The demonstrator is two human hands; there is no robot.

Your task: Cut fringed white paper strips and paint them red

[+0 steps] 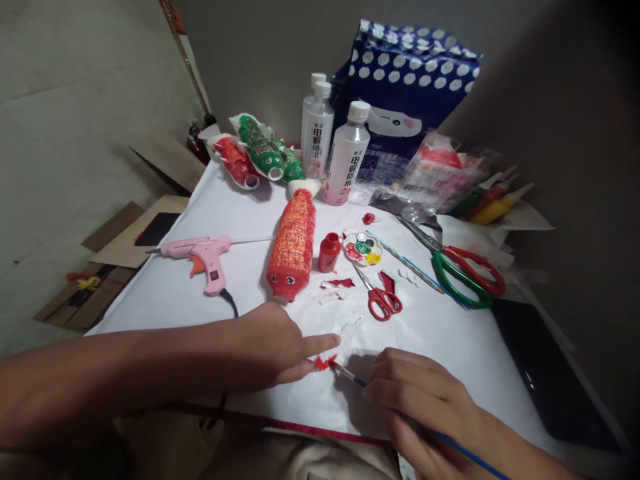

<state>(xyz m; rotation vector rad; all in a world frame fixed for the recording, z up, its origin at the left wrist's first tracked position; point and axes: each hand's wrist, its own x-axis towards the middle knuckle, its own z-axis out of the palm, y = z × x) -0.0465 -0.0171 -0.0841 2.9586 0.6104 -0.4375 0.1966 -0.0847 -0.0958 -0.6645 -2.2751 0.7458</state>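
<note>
My right hand grips a thin blue paintbrush, its tip touching wet red paint on a small red-and-white piece near the table's front. With index finger and thumb extended and the other fingers curled, my left hand holds that piece against the white sheet. Just beyond lies a fish-shaped figure painted red and orange, with eyes. An uncapped red paint bottle stands beside a flower-shaped palette with several colours. Small red-handled scissors rest among paper scraps.
A pink glue gun lies at left, its cord running toward me. Behind are red and green fish figures, drink bottles and a blue bag. Large scissors and a dark phone-like slab occupy the right side.
</note>
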